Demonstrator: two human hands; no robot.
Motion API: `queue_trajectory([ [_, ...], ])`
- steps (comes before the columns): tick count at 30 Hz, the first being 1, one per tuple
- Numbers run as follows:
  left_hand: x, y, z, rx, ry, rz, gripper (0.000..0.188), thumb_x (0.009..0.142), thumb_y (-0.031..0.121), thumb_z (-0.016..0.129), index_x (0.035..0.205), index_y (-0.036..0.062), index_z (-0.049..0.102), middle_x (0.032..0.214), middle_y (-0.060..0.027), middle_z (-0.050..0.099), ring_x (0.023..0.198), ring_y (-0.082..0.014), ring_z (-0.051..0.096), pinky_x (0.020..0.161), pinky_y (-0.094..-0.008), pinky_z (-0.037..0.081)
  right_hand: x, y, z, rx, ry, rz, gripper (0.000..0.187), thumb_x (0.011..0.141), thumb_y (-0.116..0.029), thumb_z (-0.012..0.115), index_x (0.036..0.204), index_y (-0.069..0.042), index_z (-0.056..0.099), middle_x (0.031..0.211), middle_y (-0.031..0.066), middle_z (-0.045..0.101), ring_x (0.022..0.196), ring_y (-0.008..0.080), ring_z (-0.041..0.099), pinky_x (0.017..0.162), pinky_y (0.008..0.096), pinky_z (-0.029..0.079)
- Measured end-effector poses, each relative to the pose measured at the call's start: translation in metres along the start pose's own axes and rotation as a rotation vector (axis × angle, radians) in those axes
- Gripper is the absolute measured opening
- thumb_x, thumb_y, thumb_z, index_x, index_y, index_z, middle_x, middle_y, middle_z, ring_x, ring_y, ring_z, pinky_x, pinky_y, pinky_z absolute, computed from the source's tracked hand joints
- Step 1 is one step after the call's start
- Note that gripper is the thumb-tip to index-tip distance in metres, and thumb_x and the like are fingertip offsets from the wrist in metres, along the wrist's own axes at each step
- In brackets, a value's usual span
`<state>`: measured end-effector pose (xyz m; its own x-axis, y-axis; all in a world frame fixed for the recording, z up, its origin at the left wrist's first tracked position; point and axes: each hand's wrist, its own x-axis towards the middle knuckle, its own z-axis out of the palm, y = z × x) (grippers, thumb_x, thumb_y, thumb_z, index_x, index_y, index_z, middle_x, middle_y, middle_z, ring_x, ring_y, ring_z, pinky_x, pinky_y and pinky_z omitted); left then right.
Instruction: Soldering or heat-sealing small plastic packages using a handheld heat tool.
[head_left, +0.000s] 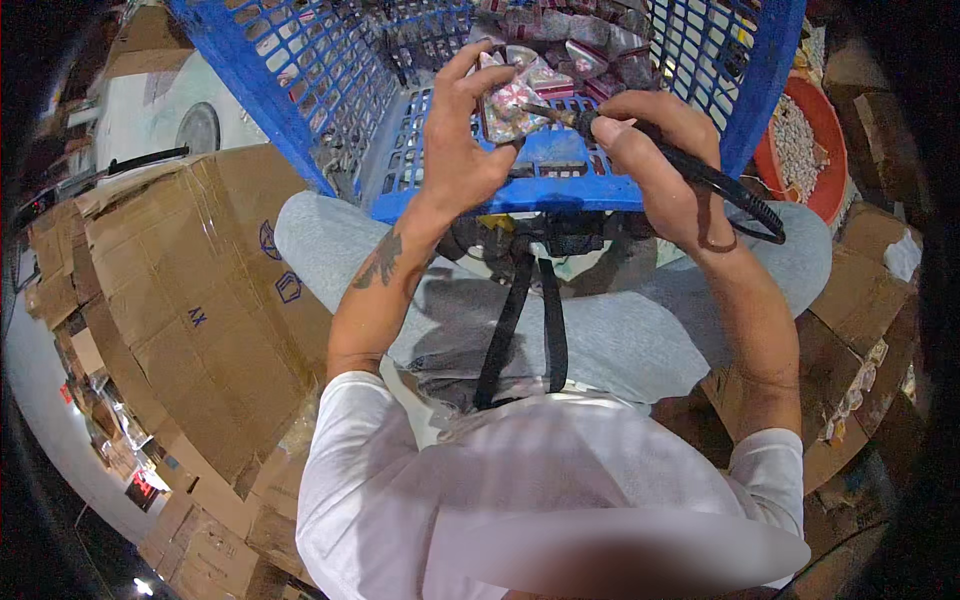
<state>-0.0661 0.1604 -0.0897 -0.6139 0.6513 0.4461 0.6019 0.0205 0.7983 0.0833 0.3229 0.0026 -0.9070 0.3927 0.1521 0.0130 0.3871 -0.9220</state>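
Observation:
My left hand is closed on the edge of a small shiny packet with a pink and white pattern, its fingers bent around the far side. In my right hand is a slim corded tool like a soldering iron; its dark handle trails a thick black cable, and its narrow brownish tip points left, at the packet. Whether the tip touches the packet I cannot tell. Both hands are above the near side of a blue plastic basket. More small packets are heaped at the basket's far end.
A red-orange basin of small pale pieces stands to the right. Flattened cardboard spreads along the left, with more cardboard at the right. My grey-trousered legs are bent on both sides of the basket's near edge. Black straps hang in front of me.

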Motion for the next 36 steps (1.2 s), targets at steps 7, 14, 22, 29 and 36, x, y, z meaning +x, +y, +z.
queue_trajectory([
  [7,0.0003,-0.0027,-0.0012,0.056,-0.035,0.043,0.066,0.061,-0.006,0.071,0.124,0.0083,0.057,0.141,-0.0161,0.045,0.127,-0.0297,0.050,0.092,-0.0367,0.054,0.0003,0.0008,0.0008,-0.020,-0.013,-0.036,0.026,0.086,-0.022,0.066,0.098,0.001,0.067,0.079,0.0093,0.063,0.066,0.0147,0.060,0.061,0.0298,0.048],
  [14,0.0001,-0.0058,-0.0002,0.050,-0.031,0.041,0.066,0.061,-0.006,0.070,0.124,0.0093,0.057,0.141,-0.0154,0.045,0.128,-0.0302,0.050,0.092,-0.0374,0.054,0.0002,0.0005,0.0015,-0.010,-0.020,0.023,0.028,0.085,-0.022,0.066,0.099,0.002,0.067,0.078,0.0094,0.063,0.066,0.0149,0.060,0.061,0.0297,0.048],
  [22,-0.0011,-0.0049,-0.0008,0.084,-0.039,0.047,0.065,0.062,-0.004,0.071,0.125,0.0101,0.057,0.142,-0.0147,0.045,0.130,-0.0306,0.048,0.094,-0.0390,0.053,0.0009,0.0033,0.0028,-0.020,-0.002,-0.043,0.023,0.085,-0.019,0.065,0.095,0.002,0.067,0.078,0.0083,0.063,0.066,0.0142,0.059,0.060,0.0294,0.047],
  [29,-0.0012,-0.0068,0.0012,0.051,-0.032,0.045,0.064,0.063,-0.006,0.070,0.123,0.0085,0.056,0.142,-0.0155,0.045,0.129,-0.0294,0.049,0.093,-0.0376,0.054,0.0008,0.0042,0.0022,-0.057,-0.017,-0.018,0.025,0.086,-0.021,0.065,0.096,0.001,0.067,0.078,0.0079,0.063,0.065,0.0142,0.059,0.060,0.0294,0.047],
  [36,-0.0013,-0.0087,0.0009,0.057,-0.032,0.055,0.064,0.062,-0.006,0.071,0.123,0.0080,0.056,0.142,-0.0155,0.044,0.128,-0.0290,0.049,0.094,-0.0374,0.054,0.0009,0.0046,0.0030,-0.030,0.006,-0.041,0.025,0.085,-0.021,0.065,0.097,0.001,0.067,0.077,0.0085,0.063,0.065,0.0145,0.059,0.060,0.0300,0.047],
])
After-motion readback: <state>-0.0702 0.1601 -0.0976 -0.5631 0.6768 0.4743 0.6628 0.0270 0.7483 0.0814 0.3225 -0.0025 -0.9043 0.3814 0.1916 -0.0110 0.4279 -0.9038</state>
